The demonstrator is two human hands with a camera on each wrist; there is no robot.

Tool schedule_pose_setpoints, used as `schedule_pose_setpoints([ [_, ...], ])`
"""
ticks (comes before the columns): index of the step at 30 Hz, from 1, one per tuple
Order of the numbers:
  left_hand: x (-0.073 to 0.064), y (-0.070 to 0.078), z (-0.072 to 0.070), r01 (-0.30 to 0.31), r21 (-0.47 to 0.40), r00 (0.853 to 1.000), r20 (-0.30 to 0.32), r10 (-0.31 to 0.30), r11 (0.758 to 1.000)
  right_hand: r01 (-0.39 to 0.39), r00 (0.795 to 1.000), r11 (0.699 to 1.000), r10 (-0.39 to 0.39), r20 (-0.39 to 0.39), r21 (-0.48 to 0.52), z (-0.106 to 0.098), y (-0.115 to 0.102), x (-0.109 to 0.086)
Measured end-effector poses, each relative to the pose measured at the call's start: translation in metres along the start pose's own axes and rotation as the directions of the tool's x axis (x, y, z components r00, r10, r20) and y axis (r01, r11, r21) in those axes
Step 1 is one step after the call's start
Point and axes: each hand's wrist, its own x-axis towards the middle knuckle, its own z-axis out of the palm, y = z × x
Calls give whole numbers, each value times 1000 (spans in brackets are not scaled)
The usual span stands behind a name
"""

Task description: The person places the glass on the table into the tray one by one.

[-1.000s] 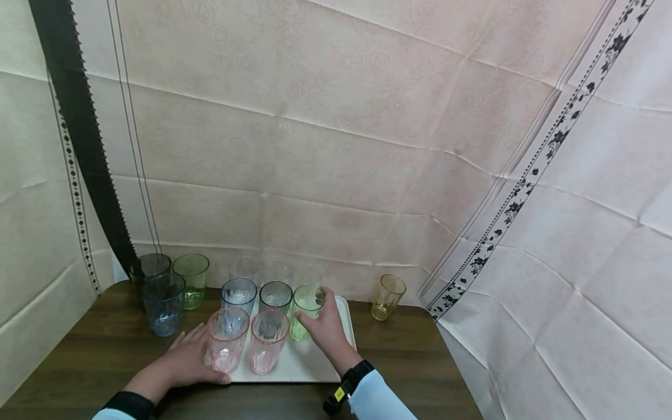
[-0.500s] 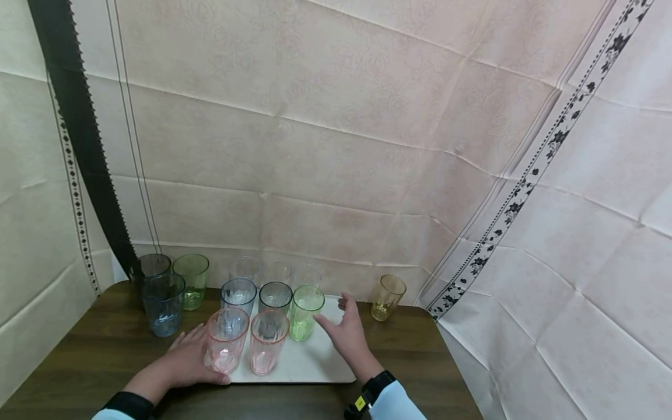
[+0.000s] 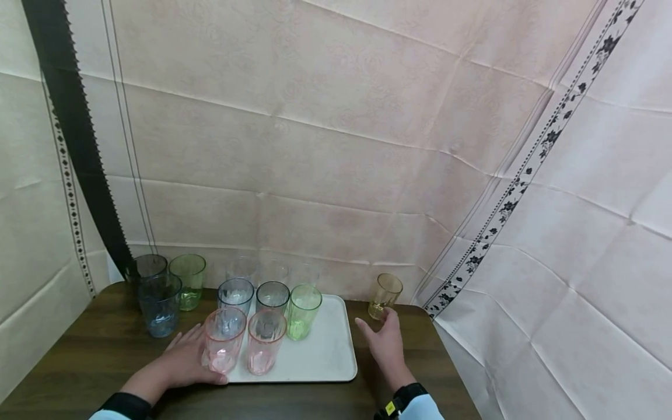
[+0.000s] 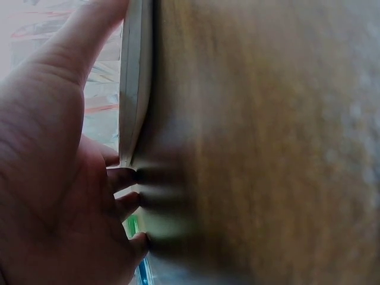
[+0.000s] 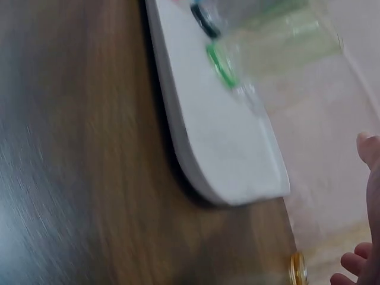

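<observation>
At the front left corner of a white tray [image 3: 328,363] rests my left hand [image 3: 178,363], beside a pink glass [image 3: 223,349]; its fingers lie along the side and its thumb at the front edge. A second pink glass [image 3: 263,350] stands to the right on the tray. Behind them are a blue-tinted glass [image 3: 235,293], a grey glass [image 3: 273,294] and a green glass [image 3: 301,319], with clear glasses [image 3: 273,269] farther back. My right hand [image 3: 388,350], fingers and thumb spread, is just in front of an amber glass [image 3: 386,290] standing on the table.
On the back left of the wooden table [image 3: 68,373] stand a blue glass [image 3: 160,312], another green glass [image 3: 190,286] and a dark glass [image 3: 149,265]. A pale patterned cloth [image 3: 336,146] hangs behind the table. The tray's right half is bare white.
My right hand has let go of the green glass on the tray and moved right to the amber glass. My left hand has stayed at the tray's corner.
</observation>
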Motion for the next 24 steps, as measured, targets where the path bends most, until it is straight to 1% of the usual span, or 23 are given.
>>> schedule_pose_setpoints([
  [6, -1, 0, 0, -3, -4, 1000, -6, 3, 1000, -35, 998, 998, 33, -50, -45, -6, 18, 25],
  [11, 1, -3, 2, -2, 0, 1000, -10, 2, 1000, -61, 995, 998, 60, -75, -17, -10, 21, 45],
  [13, 1, -3, 3, -1, 2, 1000, -10, 1, 1000, -68, 995, 998, 69, -68, 8, -11, 19, 53],
  [19, 2, -4, 3, 12, -2, 1000, 7, -12, 1000, -123, 992, 991, 124, -25, 56, -12, 17, 75],
  [24, 3, -4, 3, 25, -10, 999, 23, -25, 1000, -150, 988, 987, 151, -13, 60, -13, 15, 94],
])
